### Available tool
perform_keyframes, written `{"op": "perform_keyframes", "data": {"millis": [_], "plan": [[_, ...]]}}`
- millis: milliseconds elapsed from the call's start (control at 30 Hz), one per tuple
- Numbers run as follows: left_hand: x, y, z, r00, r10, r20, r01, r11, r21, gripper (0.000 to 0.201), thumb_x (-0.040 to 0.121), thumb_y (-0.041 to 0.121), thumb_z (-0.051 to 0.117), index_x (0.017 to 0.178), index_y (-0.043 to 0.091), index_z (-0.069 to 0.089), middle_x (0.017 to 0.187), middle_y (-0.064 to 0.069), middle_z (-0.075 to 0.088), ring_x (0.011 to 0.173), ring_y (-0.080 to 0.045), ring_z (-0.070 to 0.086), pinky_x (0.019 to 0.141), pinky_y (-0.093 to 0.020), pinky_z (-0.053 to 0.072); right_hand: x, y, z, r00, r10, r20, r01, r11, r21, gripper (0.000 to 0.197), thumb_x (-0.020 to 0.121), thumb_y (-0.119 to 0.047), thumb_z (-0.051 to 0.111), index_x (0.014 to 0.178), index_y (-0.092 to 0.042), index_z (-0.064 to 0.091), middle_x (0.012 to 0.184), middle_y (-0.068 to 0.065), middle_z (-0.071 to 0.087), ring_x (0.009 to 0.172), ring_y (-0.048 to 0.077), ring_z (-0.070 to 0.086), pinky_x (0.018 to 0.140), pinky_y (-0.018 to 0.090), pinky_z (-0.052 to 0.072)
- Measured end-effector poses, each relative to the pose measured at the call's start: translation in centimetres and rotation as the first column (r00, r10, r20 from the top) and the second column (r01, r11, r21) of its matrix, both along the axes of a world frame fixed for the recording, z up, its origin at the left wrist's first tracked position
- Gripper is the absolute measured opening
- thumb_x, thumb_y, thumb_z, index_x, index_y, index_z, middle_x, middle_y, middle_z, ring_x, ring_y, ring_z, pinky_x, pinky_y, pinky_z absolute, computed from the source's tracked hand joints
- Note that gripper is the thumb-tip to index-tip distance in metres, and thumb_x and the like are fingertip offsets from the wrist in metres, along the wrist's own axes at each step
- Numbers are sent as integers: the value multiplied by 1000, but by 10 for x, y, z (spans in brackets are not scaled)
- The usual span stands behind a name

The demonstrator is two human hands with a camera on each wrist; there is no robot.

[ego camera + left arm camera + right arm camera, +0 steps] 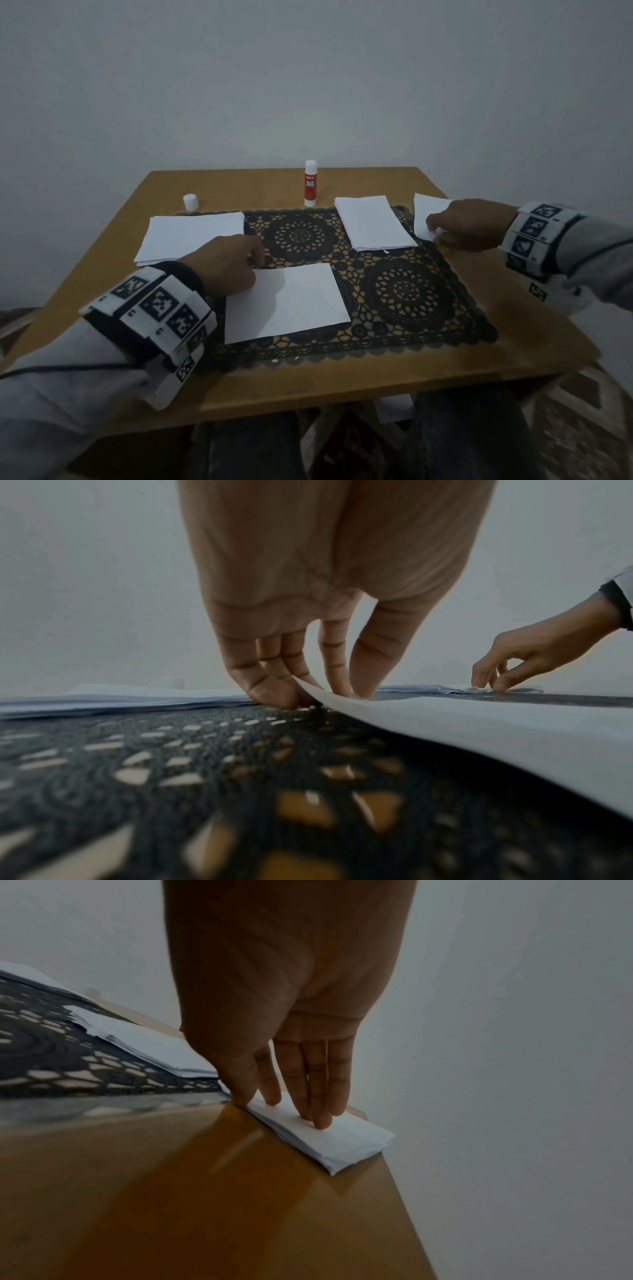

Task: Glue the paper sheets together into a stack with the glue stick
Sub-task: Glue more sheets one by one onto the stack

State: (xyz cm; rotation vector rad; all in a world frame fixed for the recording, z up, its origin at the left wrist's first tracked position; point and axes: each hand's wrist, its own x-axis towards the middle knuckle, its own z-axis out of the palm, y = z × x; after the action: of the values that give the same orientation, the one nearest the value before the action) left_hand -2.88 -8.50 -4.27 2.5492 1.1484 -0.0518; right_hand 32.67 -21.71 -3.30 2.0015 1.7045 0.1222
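A single white sheet (291,301) lies on the black lace mat (411,291) in the middle of the table. My left hand (236,263) is at its far left corner. In the left wrist view the sheet (479,729) has that corner lifted between my fingertips (291,696), which pinch it. My right hand (459,226) rests on a small paper stack (426,209) at the table's right edge. Its straight fingers (318,1118) press on top of the stack (352,1139), thumb at the near edge. The uncapped red glue stick (310,185) stands upright at the back.
The glue stick's white cap (190,201) stands at the back left. A wide paper stack (191,236) lies at the left, another stack (373,222) at the mat's back right. The wooden table (342,377) stands against a pale wall; my knees show below its front edge.
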Motion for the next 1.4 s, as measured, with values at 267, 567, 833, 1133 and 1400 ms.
{"op": "perform_keyframes", "data": {"millis": [267, 567, 833, 1133, 1400], "plan": [[0, -2, 1, 1000, -3, -1, 3, 1000, -6, 21, 88, 8, 55, 106, 18, 56, 84, 7, 43, 87, -17, 45, 72, -25, 34, -3, 3, -13, 992, 57, 116, -66, 995, 76, 27, 102, -26, 36, 100, -12, 59, 96, 6, 66, 71, 15, 49, 68, 27, 42], [0, 1, 0, 1000, -11, 18, 12, 1000, -27, 20, 88, 8, 54, 106, 16, 58, 80, 12, 43, 88, -17, 47, 76, -25, 36, 1, 2, -11, 997, 59, 50, -66, 982, 174, 21, 101, -30, 43, 89, -15, 51, 84, 1, 58, 71, 15, 44, 65, 25, 30], [0, 1, 0, 1000, 0, 30, 1, 1000, -31, 20, 88, 7, 52, 104, 17, 58, 88, 6, 47, 89, -16, 46, 77, -25, 35, 6, 9, -3, 983, -9, -182, 62, 956, 287, 27, 93, -21, 59, 70, -7, 60, 69, 5, 59, 56, 11, 42, 52, 23, 27], [0, 2, -1, 1000, 11, 20, -10, 1000, -22, 21, 89, 8, 50, 106, 16, 58, 88, 7, 47, 89, -15, 45, 76, -24, 34, 6, 10, -2, 959, -16, -283, 112, 939, 326, 50, 90, -27, 67, 54, -15, 34, 53, 0, 40, 50, 12, 34, 51, 27, 24], [0, 3, -2, 998, 25, 65, -23, 999, -23, 14, 89, 10, 54, 98, 20, 58, 95, 2, 55, 91, -17, 51, 75, -25, 37, -21, 9, 27, 984, 108, -144, -7, 821, 571, 36, 94, -14, 55, 64, -16, 35, 59, 0, 41, 59, 26, 44, 54, 34, 34]]}}
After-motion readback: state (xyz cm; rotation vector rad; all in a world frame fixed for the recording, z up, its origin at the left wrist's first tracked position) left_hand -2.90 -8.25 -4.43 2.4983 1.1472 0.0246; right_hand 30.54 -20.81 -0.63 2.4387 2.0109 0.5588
